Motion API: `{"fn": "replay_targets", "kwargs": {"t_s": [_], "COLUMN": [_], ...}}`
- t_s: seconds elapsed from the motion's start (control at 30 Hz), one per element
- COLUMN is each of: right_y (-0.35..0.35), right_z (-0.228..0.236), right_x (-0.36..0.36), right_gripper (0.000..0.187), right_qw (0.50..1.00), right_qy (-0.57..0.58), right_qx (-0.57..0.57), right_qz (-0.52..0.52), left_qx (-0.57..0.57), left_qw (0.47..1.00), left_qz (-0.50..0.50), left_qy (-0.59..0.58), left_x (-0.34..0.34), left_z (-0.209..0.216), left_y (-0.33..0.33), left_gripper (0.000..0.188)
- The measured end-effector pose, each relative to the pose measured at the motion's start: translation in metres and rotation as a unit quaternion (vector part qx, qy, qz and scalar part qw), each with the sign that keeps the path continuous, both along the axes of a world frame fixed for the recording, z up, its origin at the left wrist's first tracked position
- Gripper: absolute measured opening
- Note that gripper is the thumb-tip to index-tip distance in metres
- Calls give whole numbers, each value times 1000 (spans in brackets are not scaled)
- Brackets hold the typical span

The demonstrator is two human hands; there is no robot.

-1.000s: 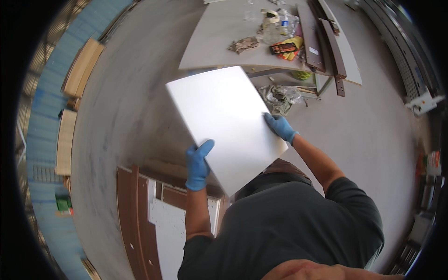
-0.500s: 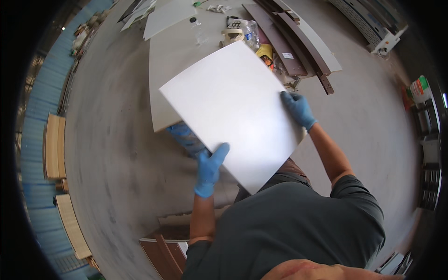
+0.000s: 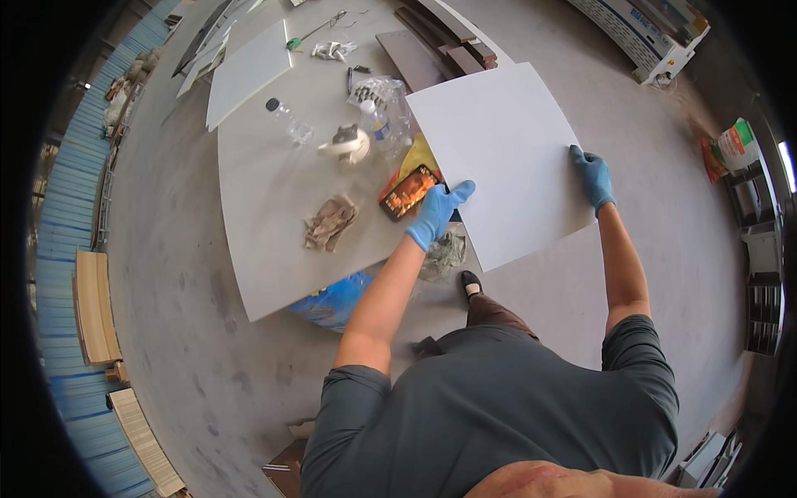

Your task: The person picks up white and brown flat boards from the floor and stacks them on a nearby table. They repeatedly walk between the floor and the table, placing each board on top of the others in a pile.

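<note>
Between my two blue-gloved hands I hold a flat white panel [image 3: 506, 166] out in front of me, over the table's right side. My left hand [image 3: 437, 214] is closed on its left edge, thumb on top and fingers underneath. At the opposite edge my right hand [image 3: 594, 178] grips it, most of the fingers hidden below. Just left of my left hand lies a phone [image 3: 408, 192] with a lit screen, on a yellow and red packet [image 3: 422, 158]. The panel covers part of the brown boards [image 3: 413, 62] behind it.
On the grey table [image 3: 266, 241] are a crumpled brown cloth [image 3: 332, 222], a white roll of tape [image 3: 345, 146], clear bottles [image 3: 290, 122] and white gloves [image 3: 334, 51]. White panels [image 3: 249, 75] lie far left. A blue bag [image 3: 332, 303] is below the table edge.
Both hands have carried the panel to the right and turned it. The table's middle, with the phone and brown cloth, has come into sight. My left hand has moved up and right.
</note>
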State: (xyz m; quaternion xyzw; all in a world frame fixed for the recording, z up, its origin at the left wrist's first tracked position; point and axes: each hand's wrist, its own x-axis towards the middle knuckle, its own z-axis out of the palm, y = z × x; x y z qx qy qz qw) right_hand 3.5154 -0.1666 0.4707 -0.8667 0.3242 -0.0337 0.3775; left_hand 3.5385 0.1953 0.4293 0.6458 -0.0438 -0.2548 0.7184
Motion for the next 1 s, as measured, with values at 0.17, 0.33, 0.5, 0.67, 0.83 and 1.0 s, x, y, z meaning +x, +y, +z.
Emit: {"fn": "replay_targets", "kwargs": {"t_s": [0.17, 0.33, 0.5, 0.67, 0.83, 1.0], "right_y": [-28, -33, -27, -20, -15, -14], "right_z": [-29, -46, -66, -62, -54, -49], "right_x": [98, 151, 175, 180, 182, 177], "right_gripper": [66, 62, 62, 62, 62, 67], "right_qw": [994, 993, 991, 992, 983, 975], "right_qy": [87, 90, 82, 82, 120, 55], "right_qx": [-51, -59, -78, -58, -108, -194], "right_qz": [29, 56, 71, 75, 90, 91], "left_qx": [80, 114, 215, 475, 518, 354], "left_qw": [993, 988, 975, 875, 843, 930], "left_qz": [39, 48, 19, -45, 59, 41], "left_qy": [75, 93, 56, 79, -132, -92], "left_x": [83, 135, 164, 177, 171, 86], "left_z": [-48, -77, -77, -41, -9, 15], "left_y": [-35, -40, -33, -29, -22, -5], "left_gripper": [47, 52, 54, 52, 49, 36]}}
